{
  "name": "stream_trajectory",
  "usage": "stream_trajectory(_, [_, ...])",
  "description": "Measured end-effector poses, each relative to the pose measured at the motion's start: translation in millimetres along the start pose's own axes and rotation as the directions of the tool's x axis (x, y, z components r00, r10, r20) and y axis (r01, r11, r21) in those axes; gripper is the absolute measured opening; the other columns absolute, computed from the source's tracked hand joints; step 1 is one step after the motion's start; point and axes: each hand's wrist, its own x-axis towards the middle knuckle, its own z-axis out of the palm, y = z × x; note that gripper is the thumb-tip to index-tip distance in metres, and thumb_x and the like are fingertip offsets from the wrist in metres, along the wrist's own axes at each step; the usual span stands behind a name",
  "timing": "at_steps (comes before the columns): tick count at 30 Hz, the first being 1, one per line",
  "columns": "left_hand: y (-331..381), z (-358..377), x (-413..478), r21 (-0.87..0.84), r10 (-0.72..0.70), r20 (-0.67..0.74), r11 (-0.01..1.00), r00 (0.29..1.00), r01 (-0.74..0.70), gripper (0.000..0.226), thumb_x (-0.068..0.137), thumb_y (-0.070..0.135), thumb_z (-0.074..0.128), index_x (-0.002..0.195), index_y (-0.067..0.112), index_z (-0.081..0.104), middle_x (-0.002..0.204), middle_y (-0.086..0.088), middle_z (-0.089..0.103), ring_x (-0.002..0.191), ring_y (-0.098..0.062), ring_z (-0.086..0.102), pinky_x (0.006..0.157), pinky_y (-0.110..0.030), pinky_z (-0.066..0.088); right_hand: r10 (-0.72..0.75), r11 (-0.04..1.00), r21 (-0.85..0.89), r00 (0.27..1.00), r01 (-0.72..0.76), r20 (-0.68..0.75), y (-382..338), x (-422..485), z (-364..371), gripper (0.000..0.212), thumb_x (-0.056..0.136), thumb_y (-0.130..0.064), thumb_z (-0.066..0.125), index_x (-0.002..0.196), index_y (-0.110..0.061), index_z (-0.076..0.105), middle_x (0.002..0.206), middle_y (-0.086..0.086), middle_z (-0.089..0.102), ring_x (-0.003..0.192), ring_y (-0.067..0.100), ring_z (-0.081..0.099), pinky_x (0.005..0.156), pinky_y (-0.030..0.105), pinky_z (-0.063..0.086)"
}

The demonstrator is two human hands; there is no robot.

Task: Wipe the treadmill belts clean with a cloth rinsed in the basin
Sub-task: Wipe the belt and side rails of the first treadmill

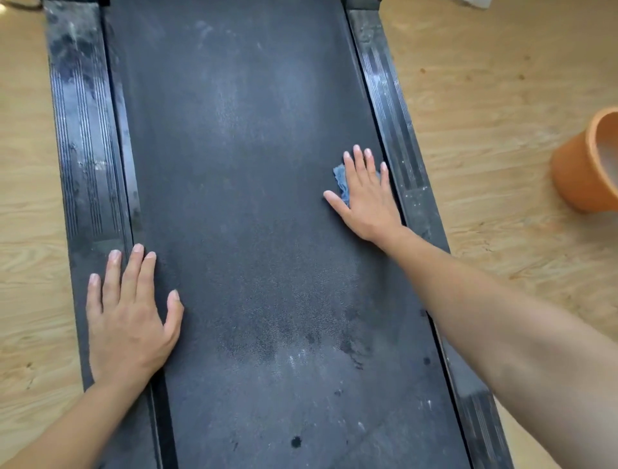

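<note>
A dark treadmill belt [240, 201] runs up the middle of the view, dusty with pale smears and a few dark wet spots. My right hand [366, 194] lies flat with straight fingers on a small blue cloth [341, 182], pressing it on the belt's right side. Only the cloth's left edge shows beside my palm. My left hand [128, 311] rests flat, fingers spread, across the left edge of the belt and the side rail. An orange basin [583, 167] with cloudy water stands on the floor at the right edge.
Ribbed black side rails, the left rail [82, 134] and the right rail [391, 117], flank the belt, both dusty. Light wooden floor [485, 83] surrounds the treadmill. A pale object [475, 2] is cut off at the top right.
</note>
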Motion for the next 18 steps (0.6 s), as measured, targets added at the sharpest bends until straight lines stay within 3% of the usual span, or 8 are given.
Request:
stream_trajectory(6, [-1, 0, 0, -0.001, -0.002, 0.002, 1.000, 1.000, 0.002, 0.071, 0.099, 0.043, 0.038, 0.160, 0.006, 0.040, 0.171, -0.012, 0.034, 0.164, -0.032, 0.018, 0.132, -0.058, 0.014, -0.092, 0.993, 0.065, 0.995, 0.095, -0.042, 3, -33, 0, 0.087, 0.105, -0.066, 0.029, 0.167, -0.017, -0.006, 0.173, 0.004, -0.019, 0.159, 0.020, -0.021, 0.130, 0.050, -0.007])
stream_trajectory(11, [1, 1, -1, -0.001, 0.021, -0.043, 1.000, 0.999, -0.021, 0.069, 0.101, 0.042, 0.039, 0.159, 0.005, 0.041, 0.170, -0.013, 0.036, 0.163, -0.034, 0.021, 0.131, -0.058, 0.015, -0.254, 0.967, 0.065, 0.958, 0.248, 0.131, 36, -67, 3, 0.092, 0.106, -0.068, 0.029, 0.165, -0.011, -0.013, 0.173, 0.006, -0.021, 0.159, 0.019, -0.022, 0.131, 0.049, 0.002])
stream_trajectory(15, [3, 0, -2, 0.001, 0.027, -0.061, 1.000, 0.998, -0.027, 0.068, 0.101, 0.041, 0.039, 0.158, 0.005, 0.041, 0.170, -0.014, 0.037, 0.161, -0.037, 0.024, 0.129, -0.058, 0.015, -0.405, 0.909, 0.027, 0.869, 0.415, 0.283, 72, -169, 6, 0.098, 0.104, -0.068, 0.036, 0.164, -0.005, -0.010, 0.172, 0.014, -0.021, 0.160, 0.030, -0.017, 0.129, 0.054, 0.007])
stream_trajectory(18, [3, 2, -2, 0.016, 0.028, -0.051, 0.999, 0.998, -0.027, 0.069, 0.101, 0.041, 0.039, 0.159, 0.004, 0.041, 0.170, -0.015, 0.036, 0.162, -0.037, 0.023, 0.130, -0.059, 0.015, -0.337, 0.935, 0.042, 0.844, 0.352, 0.418, 76, -253, 13, 0.099, 0.104, -0.073, 0.030, 0.163, -0.008, -0.015, 0.170, 0.009, -0.028, 0.159, 0.026, -0.022, 0.128, 0.049, 0.001])
